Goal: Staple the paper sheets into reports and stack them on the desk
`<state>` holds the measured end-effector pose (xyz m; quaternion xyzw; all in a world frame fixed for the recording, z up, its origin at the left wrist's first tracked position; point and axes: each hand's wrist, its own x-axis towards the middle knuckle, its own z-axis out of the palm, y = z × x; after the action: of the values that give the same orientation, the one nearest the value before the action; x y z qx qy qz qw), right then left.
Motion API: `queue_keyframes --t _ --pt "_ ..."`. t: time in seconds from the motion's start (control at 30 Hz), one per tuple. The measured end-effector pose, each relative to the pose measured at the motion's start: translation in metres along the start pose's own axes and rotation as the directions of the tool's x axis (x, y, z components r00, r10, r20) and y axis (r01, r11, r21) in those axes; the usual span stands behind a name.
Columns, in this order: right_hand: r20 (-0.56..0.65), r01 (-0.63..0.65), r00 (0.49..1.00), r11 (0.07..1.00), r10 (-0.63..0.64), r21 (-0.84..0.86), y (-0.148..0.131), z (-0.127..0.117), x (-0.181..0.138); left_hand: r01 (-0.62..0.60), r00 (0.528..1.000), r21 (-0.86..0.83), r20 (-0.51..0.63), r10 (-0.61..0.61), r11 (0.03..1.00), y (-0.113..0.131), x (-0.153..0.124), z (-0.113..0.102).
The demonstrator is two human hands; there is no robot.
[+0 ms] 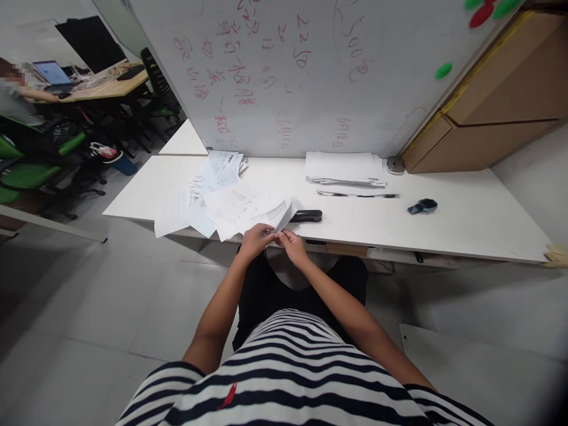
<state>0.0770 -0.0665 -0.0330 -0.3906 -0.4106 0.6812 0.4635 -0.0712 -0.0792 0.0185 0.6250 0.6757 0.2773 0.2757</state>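
At the table's front edge, both my hands are closed at the near corner of some printed sheets of paper, which curl upward. My left hand grips their edge from the left. Close against it, my right hand pinches the same corner between thumb and fingers. Just beyond the sheets lies a black stapler, its left end covered by the paper. To the left, loose white and pale blue papers spread out in an overlapping pile, some jutting past the table's front edge.
A stack of paper lies at the back of the white table, near a thin black-and-white strip and a dark blue object. Behind rises a whiteboard; cardboard boxes stand right. A person sits at a far-left desk.
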Motion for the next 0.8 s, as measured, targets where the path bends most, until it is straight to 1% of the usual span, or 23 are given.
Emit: queue_keyframes --t 0.23,0.47,0.67,0.8 --pt "0.019 0.044 0.999 0.999 -0.043 -0.029 0.001 0.000 0.001 0.020 1.000 -0.019 0.007 -0.020 1.000 -0.004 0.001 0.001" --pt "-0.057 0.024 0.998 0.997 -0.028 -0.068 0.003 0.005 0.003 0.024 1.000 0.006 0.019 -0.024 1.000 -0.005 0.002 0.001" --pt "-0.122 -0.007 0.993 0.993 -0.007 -0.114 0.009 0.003 0.009 -0.017 0.999 0.034 0.028 0.016 0.999 -0.006 0.002 0.000" --pt "-0.150 -0.034 0.989 0.991 0.014 -0.131 0.011 0.004 0.009 0.033 0.999 0.103 -0.011 -0.032 0.994 -0.005 0.001 0.006"
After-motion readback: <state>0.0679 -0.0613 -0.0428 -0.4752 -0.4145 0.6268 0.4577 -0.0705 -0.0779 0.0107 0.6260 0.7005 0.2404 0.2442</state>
